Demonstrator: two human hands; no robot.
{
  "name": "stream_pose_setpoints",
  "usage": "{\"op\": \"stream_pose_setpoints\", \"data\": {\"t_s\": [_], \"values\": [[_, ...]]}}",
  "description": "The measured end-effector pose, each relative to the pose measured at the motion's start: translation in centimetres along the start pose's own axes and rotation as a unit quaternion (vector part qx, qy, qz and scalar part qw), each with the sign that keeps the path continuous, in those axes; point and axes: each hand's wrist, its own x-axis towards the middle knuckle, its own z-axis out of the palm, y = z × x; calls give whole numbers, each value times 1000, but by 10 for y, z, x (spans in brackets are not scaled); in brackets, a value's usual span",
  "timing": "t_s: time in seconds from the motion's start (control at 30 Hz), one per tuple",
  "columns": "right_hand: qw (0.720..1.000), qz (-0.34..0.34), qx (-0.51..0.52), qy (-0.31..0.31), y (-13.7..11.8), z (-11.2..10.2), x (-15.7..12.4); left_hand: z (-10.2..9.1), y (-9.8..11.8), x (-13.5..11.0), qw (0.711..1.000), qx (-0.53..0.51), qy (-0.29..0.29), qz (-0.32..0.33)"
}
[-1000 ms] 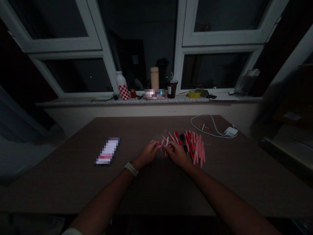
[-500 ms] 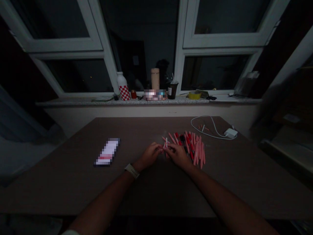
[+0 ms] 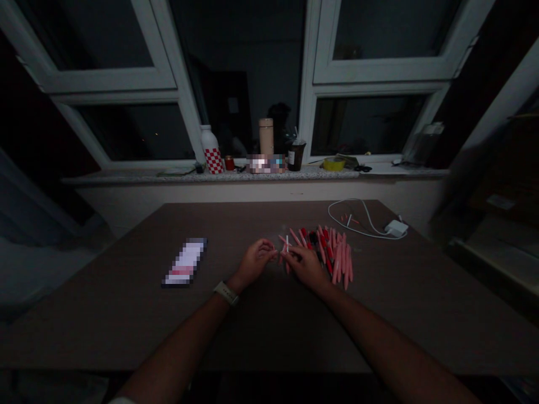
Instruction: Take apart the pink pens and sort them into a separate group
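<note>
dim worktop [image 3: 379,314] | pink pens [image 3: 340,255] piled right of left hand [image 3: 254,264] and right hand [image 3: 306,266] | fingers curled at a slim pen piece [image 3: 287,264], grip unclear | light, stiff, slick: pinch mid-barrel

A heap of pens [image 3: 337,255] is lying on the table [image 3: 278,331], a charger [image 3: 396,228] is sitting behind it, and a windowsill [image 3: 202,176] is running beyond the table.
</note>
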Motion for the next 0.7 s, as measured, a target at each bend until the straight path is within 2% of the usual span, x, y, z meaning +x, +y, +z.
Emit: {"op": "stream_pose_setpoints", "data": {"t_s": [0.13,0.23,0.37,0.53,0.7], "values": [[1000,-8,-12,-7,-1,-1,0,-2,3,1,1000,21,1,16],[999,-16,-32,-3,0,0,0,-4,10,1,992,108,1,71],[997,-31,-68,-8,0,0,0,-8,26,-2,965,214,-7,151],[994,-56,-93,-21,-5,-2,-1,-13,37,-4,951,248,7,185],[991,-63,-109,-43,-5,-1,-2,-17,44,-5,940,268,-11,211]]}}
